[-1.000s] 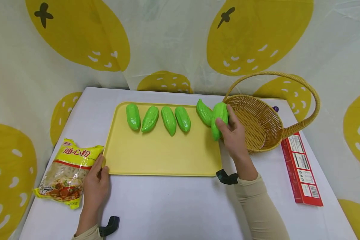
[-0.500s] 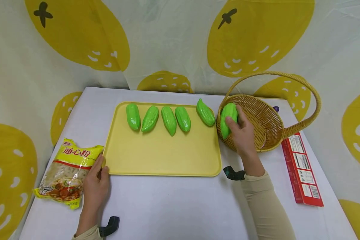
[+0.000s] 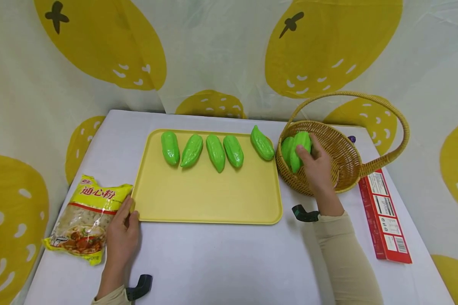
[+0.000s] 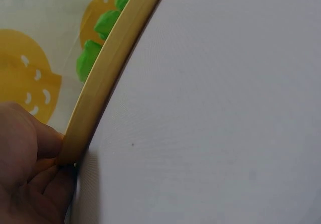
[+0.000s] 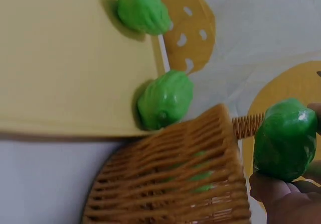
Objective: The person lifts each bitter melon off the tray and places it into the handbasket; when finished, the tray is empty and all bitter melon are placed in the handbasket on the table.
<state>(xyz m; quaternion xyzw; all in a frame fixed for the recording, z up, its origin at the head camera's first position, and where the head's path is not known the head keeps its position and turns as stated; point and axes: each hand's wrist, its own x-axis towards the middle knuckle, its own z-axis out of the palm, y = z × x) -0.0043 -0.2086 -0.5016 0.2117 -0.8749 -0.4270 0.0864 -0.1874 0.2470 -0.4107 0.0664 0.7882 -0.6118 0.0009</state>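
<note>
In the head view my right hand (image 3: 318,167) grips a ridged, glossy green toy vegetable (image 3: 300,148) over the left side of the wicker basket (image 3: 347,186). The right wrist view shows this vegetable (image 5: 286,141) between thumb and fingers, above the basket rim. Another green toy vegetable (image 3: 286,149) lies in the basket, partly hidden behind the held one. Several more like it, one a tapered green vegetable (image 3: 215,152), lie in a row along the far edge of the yellow tray (image 3: 206,199). My left hand (image 3: 123,237) pinches the tray's near left corner, thumb (image 4: 47,139) above.
A bag of pasta (image 3: 85,220) lies left of the tray, against my left hand. Right of the basket is a long red box (image 3: 383,216), partly under its rim. The basket's tall handle (image 3: 398,123) arches over it. A small purple object (image 3: 352,139) sits behind the basket.
My right hand has carried the green toy vegetable rightward, from above the tray's right edge to inside the basket. A second one in the basket has come into sight. The left hand stays put.
</note>
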